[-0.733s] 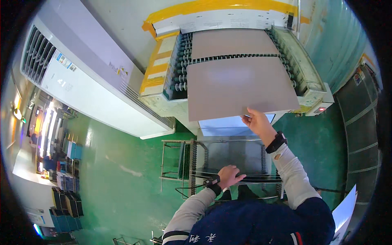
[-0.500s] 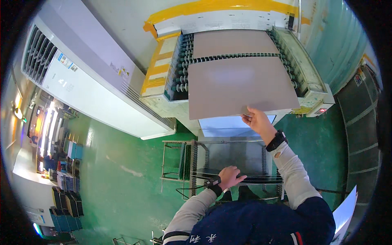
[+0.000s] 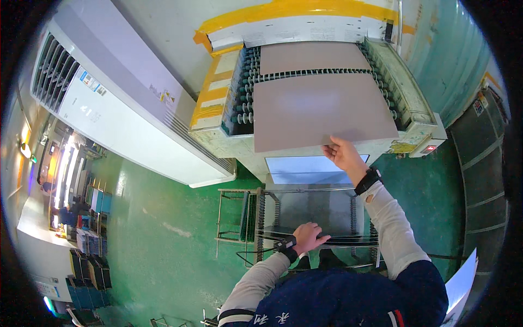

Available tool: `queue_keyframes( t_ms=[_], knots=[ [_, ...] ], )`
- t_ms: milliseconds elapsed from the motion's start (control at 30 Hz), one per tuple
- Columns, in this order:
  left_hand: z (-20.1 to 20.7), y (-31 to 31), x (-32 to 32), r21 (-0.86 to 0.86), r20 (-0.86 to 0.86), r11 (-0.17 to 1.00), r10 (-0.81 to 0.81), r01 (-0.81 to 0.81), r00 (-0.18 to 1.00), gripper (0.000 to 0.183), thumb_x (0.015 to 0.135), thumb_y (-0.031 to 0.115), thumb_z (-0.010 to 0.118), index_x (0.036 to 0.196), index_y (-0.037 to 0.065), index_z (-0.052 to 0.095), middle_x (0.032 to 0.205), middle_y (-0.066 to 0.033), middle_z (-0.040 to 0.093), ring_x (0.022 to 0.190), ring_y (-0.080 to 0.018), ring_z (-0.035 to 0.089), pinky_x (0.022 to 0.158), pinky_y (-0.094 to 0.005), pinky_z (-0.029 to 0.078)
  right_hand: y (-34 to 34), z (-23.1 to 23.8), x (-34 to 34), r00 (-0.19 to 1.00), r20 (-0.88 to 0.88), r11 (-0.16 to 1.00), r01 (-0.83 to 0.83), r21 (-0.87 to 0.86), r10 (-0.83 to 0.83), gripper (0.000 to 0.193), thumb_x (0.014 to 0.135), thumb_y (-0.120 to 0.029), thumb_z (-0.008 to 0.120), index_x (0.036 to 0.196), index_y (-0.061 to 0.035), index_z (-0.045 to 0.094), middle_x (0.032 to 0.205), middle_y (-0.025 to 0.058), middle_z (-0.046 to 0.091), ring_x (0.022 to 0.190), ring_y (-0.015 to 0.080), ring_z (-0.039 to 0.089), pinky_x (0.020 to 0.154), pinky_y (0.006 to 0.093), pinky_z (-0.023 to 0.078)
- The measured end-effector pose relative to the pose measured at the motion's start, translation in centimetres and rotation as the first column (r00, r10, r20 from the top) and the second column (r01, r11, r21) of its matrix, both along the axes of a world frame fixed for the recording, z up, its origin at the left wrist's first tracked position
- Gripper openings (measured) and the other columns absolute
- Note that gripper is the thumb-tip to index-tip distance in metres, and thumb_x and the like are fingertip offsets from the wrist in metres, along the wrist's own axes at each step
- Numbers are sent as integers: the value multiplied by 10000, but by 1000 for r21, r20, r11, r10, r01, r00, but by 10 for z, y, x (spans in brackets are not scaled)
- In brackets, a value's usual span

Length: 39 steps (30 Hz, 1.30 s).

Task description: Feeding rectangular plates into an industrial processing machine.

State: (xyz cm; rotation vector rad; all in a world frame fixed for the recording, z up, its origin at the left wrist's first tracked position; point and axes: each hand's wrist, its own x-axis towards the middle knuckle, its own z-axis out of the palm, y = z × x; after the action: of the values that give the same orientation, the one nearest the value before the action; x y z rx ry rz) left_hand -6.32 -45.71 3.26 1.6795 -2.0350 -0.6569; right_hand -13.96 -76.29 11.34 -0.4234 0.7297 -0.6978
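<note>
My right hand (image 3: 346,157) is at the near edge of a flat grey-brown panel (image 3: 321,111), its thumb over the edge and its fingers curled below. The panel lies on the roller conveyor (image 3: 243,103) of a machine, behind it a second panel of the same colour (image 3: 313,57). Lower down, my left hand (image 3: 308,238) is closed around the top edge of thin panels (image 3: 348,240) standing in a metal rack (image 3: 260,218) in front of my body. Its fingertips are partly hidden.
A tall white air conditioner (image 3: 136,120) leans across the left. At the right stand a dark panelled screen (image 3: 482,174) and a translucent curtain (image 3: 452,60). A pale sheet (image 3: 460,280) is near my right elbow. Racks and shelves (image 3: 90,267) line the far left.
The near panel has slid a little away from me over the rollers, and my right hand has moved slightly forward with it. My left hand has stayed in place.
</note>
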Motion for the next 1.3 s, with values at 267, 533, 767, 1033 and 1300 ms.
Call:
queue_keyframes(
  t_ms=[267, 533, 767, 1033, 1300],
  knots=[
    [-25, 8, -4, -199, 19, 979, 59, -54, 998, 442, 821, 482, 695, 747, 55, 608, 778, -111, 572, 772, -334, 580, 656, -457, 468, 40, 3, -15, 961, -115, 966, -257, -43, 251, 359, 934, -320, 664, 1127, -24, 603, 1080, 122, 674, 959, 255, 657, 832, 370, 536],
    [6, 2, 10, -223, 58, 973, 73, -59, 996, 594, 790, 494, 709, 1156, 40, 599, 1058, -110, 569, 1053, -304, 533, 979, -459, 399, 142, -66, -78, 354, -724, 354, -921, -160, 592, 514, 880, -371, 732, 1267, -55, 615, 1131, 63, 679, 1000, 152, 628, 809, 311, 514],
    [0, 11, 5, -274, 7, 957, 105, -99, 994, 677, 768, 436, 732, 1266, 19, 544, 1115, -138, 550, 1131, -320, 492, 1063, -508, 327, 180, -88, -122, 266, -801, 264, -954, -140, 536, 506, 861, -353, 746, 1239, -35, 634, 1112, 92, 682, 1018, 195, 630, 917, 334, 487],
    [8, 19, -1, -224, 13, 969, 107, -102, 994, 643, 780, 395, 732, 1280, 38, 543, 1189, -140, 533, 1201, -331, 465, 1097, -530, 305, 185, -56, -119, 227, -789, 277, -958, -75, 571, 471, 857, -326, 717, 1193, 0, 657, 1113, 119, 698, 1012, 207, 642, 886, 329, 492],
    [18, 66, 2, -152, -52, 985, 71, -78, 996, 562, 818, 356, 706, 1278, 65, 564, 1284, -116, 524, 1273, -338, 435, 1104, -507, 305, 182, -58, -119, 226, -795, 281, -957, -74, 562, 407, 864, -326, 675, 1102, 3, 699, 974, 111, 726, 887, 192, 665, 801, 323, 501]
  ],
)
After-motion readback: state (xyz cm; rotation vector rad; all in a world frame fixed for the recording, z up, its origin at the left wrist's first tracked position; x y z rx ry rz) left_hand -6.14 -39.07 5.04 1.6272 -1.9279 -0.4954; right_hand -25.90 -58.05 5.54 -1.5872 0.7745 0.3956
